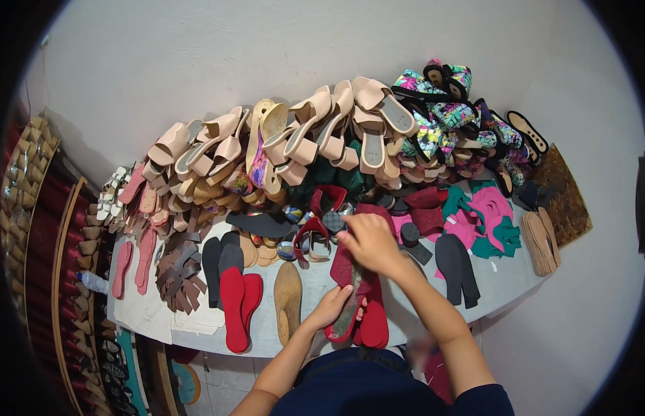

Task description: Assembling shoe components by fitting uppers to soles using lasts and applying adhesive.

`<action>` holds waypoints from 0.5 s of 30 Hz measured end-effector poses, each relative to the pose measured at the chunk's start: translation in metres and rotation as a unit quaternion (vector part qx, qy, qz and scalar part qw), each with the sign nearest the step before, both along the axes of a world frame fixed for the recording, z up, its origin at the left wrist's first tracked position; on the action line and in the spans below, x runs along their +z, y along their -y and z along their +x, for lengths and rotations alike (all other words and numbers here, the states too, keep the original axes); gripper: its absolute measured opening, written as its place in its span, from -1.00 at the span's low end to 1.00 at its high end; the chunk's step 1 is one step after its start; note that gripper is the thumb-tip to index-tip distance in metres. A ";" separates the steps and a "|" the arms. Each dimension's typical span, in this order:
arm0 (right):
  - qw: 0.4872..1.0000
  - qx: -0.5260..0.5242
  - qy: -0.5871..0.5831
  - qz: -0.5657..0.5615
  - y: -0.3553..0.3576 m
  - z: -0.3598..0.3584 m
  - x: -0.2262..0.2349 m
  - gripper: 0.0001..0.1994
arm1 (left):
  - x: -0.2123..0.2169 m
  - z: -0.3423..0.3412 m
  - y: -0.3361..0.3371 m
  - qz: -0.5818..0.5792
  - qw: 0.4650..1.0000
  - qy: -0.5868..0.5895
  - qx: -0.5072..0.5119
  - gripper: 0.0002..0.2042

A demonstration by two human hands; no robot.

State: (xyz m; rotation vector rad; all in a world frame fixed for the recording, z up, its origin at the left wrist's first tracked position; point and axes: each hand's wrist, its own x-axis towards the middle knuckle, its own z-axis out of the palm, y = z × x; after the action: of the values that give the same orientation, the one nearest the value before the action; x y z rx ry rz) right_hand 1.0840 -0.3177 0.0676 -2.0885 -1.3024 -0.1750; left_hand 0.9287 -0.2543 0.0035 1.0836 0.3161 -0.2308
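A plain white wall backs the pale worktable I am looking down on, and the table is crowded with shoe parts. Against the wall lies a heap of beige open-toed sandals, with floral-patterned sandals further right of it.

Taking the bare wooden shoe last near the front edge as my landmark: just left of it lie two flat red insoles, and beyond those a pair of black soles and a pile of brown cut leather straps. Right of the last, my left hand curls its fingers around the lower end of a dark red insole piece, gripping it from the side. My right hand rests on the upper end of the same piece, fingers bent and pressed down on it; I cannot tell whether it pinches anything. More dark red insoles lie directly under and beside that piece.

Further right of the last sit black sole pieces, pink and green fabric cut-outs, and a stack of tan insoles.
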 end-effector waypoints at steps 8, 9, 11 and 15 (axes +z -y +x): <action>0.983 0.096 0.105 0.116 -0.023 -0.005 -0.014 -0.75 | -0.005 0.005 0.011 0.027 0.999 0.023 -0.002 -0.71; 0.978 0.112 0.105 0.144 -0.025 -0.004 -0.016 -0.75 | -0.006 0.005 0.009 0.039 0.999 0.026 0.007 -0.71; 0.978 0.095 0.104 0.152 -0.030 -0.003 -0.017 -0.75 | -0.003 0.007 0.008 0.054 0.998 0.025 0.011 -0.71; 0.990 0.043 0.038 0.125 -0.043 0.003 -0.014 -0.66 | -0.006 0.008 0.000 0.060 0.998 0.021 -0.010 -0.70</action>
State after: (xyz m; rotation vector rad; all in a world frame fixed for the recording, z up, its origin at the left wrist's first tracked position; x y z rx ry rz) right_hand 1.0865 -0.2744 0.0537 -1.8264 -1.3382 -0.3647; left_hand 0.9369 -0.2542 -0.0030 1.2082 0.2845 -0.2079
